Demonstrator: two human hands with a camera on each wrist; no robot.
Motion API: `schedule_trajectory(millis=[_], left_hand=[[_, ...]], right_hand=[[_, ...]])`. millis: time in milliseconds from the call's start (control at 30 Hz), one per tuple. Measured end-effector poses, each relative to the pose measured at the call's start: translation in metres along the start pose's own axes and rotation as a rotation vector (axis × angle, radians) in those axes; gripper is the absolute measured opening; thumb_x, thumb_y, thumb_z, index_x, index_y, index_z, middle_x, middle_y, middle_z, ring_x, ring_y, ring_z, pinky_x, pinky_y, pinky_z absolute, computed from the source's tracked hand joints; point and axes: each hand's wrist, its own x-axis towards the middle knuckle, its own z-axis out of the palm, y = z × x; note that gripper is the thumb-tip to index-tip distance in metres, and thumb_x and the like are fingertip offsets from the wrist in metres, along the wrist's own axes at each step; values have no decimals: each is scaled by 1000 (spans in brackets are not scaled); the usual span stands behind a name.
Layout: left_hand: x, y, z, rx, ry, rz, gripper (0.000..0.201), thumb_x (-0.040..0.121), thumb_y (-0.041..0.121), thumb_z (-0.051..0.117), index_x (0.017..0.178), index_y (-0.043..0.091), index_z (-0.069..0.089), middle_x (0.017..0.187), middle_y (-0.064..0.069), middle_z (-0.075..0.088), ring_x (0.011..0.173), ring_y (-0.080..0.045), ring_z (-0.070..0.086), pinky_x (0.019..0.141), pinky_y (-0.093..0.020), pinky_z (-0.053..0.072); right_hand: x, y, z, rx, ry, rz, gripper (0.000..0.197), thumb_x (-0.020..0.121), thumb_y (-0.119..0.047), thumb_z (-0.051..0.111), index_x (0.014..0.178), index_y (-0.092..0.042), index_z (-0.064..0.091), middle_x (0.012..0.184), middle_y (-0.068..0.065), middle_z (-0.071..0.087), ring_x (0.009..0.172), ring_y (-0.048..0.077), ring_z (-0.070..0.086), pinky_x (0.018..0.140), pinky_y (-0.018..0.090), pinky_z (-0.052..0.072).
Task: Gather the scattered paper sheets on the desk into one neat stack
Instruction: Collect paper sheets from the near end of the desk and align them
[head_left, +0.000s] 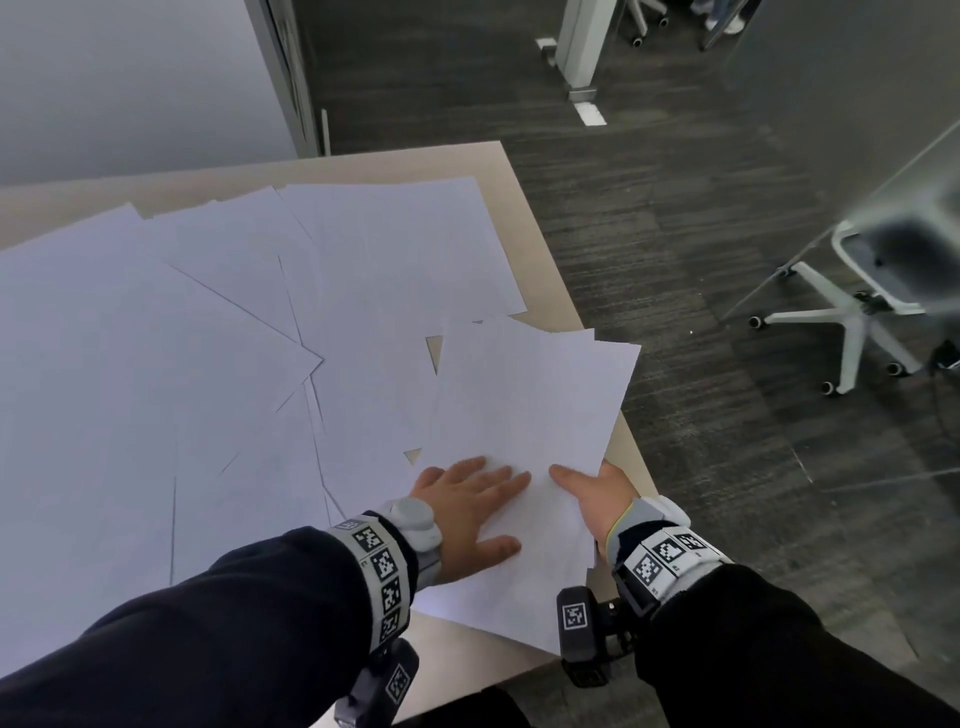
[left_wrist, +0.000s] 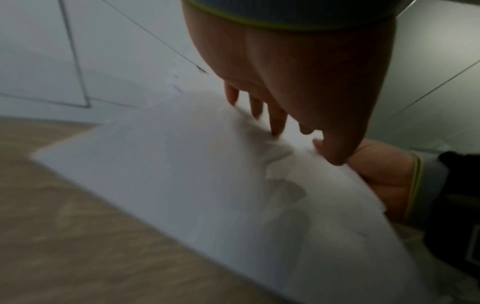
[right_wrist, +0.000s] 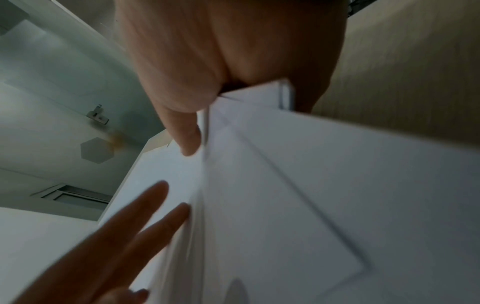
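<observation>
1. We're mid-gather. A small fan of white paper sheets (head_left: 524, 431) sits at the near right corner of the pale wooden surface (head_left: 498, 156), its far right corner poking out over the edge above the dark carpeted floor (head_left: 675, 208).

2. The right hand (head_left: 597, 499) has that bundle by its near right edge: thumb on top, the other fingers tucked underneath, as the right wrist view shows. So that grip is closed on the bundle, pinching it.

3. The left hand (head_left: 467, 512) lies flat on top of the same bundle, fingers straight and spread, pressing down. Nothing is clasped there; that grip is open.

4. The bundle is not square yet. Several edges show stepped and skewed in the right wrist view, and the near corner looks lifted off the surface in the left wrist view.

5. Plenty remains, by my reading. The loose white sheets (head_left: 182, 338) cover the left and far parts of the surface, overlapping at all angles, one of them (head_left: 395, 249) lying at the far right just beyond the bundle.

6. The next move calls for one of two things: slide a neighbouring sheet under or onto the bundle, or tap the held edges level first.

7. Either way, the flat hand should do the dragging while the pinching hand keeps the bundle from fanning wider or slipping off that overhanging corner.
</observation>
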Motion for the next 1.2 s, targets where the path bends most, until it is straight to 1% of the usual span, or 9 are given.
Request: schedule_trajectory(millis=[167, 367, 467, 600, 700, 800, 933, 1033, 1200], left_hand=[[1, -16, -14, -185, 234, -66, 71, 90, 55, 53, 154, 43, 24, 161, 15, 27, 148, -14, 25, 119, -42, 27], [9, -51, -51, -697, 456, -507, 113, 76, 61, 75, 159, 29, 6, 166, 2, 15, 151, -23, 22, 119, -49, 28], [12, -47, -72, -1182, 398, -447, 105, 77, 50, 81, 158, 22, 21, 153, -1, 43, 136, -25, 47, 109, -47, 42], [14, -33, -96, -1375, 360, -315, 63, 62, 44, 90, 111, 9, 71, 108, -14, 75, 104, -39, 70, 94, -50, 55], [11, -20, -110, -1474, 490, -241, 38, 77, 17, 81, 110, 4, 70, 107, -18, 75, 103, -40, 70, 93, -49, 56], [3, -10, -126, -1515, 547, -133, 20, 89, 3, 69, 108, 7, 71, 105, -12, 75, 95, -29, 71, 89, -42, 57], [-6, -5, -145, -1576, 610, -41, 30, 75, 12, 70, 105, 10, 72, 102, -7, 76, 91, -22, 72, 85, -34, 60], [-9, -6, -152, -1589, 642, -43, 32, 77, 14, 69, 109, 10, 69, 103, -8, 76, 89, -23, 72, 81, -36, 61], [2, -28, -131, -1514, 577, -275, 22, 95, 14, 66, 115, 23, 64, 107, -5, 75, 96, -30, 73, 81, -48, 59]], right_hand=[[-3, 0, -9, -17, 3, -22, 10, 88, -15, 69, 92, -24, 71, 97, 4, 75, 93, 28, 71, 95, 50, 53], [-18, -21, -30, 79, -26, -105, 14, 89, -12, 69, 94, -24, 73, 98, 0, 76, 94, 23, 71, 93, 44, 53], [-27, -36, -35, 183, -71, -148, 16, 84, -14, 74, 99, -17, 76, 103, 6, 76, 100, 29, 71, 97, 51, 51], [-36, -61, -35, 241, -143, -208, 43, 62, -35, 89, 98, -16, 77, 105, 12, 75, 99, 34, 71, 94, 54, 52], [-39, -77, -35, 239, -117, -263, 17, 80, -20, 77, 97, -16, 77, 100, 11, 76, 95, 33, 72, 93, 53, 53], [-40, -89, -37, 284, -138, -323, 32, 72, -24, 78, 102, -14, 74, 100, 7, 77, 95, 27, 73, 82, 39, 58], [-32, -88, -40, 224, -166, -355, 24, 77, -12, 78, 99, -19, 75, 102, 2, 77, 98, 21, 72, 84, 35, 54], [-21, -75, -38, 159, -133, -310, 23, 73, -10, 82, 94, -17, 77, 100, 6, 77, 98, 26, 71, 94, 46, 53], [-15, -57, -33, 12, -193, -232, 35, 66, -29, 80, 99, -19, 75, 99, 5, 77, 94, 28, 73, 91, 54, 54]])
